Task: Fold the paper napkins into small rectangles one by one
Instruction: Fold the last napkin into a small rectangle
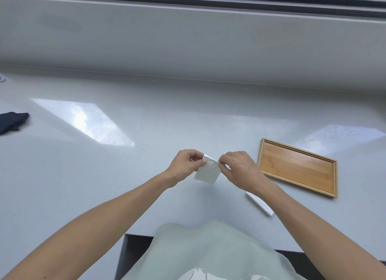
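Observation:
A small white paper napkin (207,173) hangs folded just above the grey table, at the centre of the view. My left hand (186,164) pinches its upper left corner. My right hand (240,169) pinches its upper right corner, so the top edge is stretched between the two hands. More white napkin paper (260,203) lies flat on the table under my right forearm, which hides part of it.
A shallow wooden tray (297,167) with nothing in it lies to the right of my hands. A dark cloth (11,122) sits at the far left edge. A low grey wall (188,41) runs along the back of the table (104,175).

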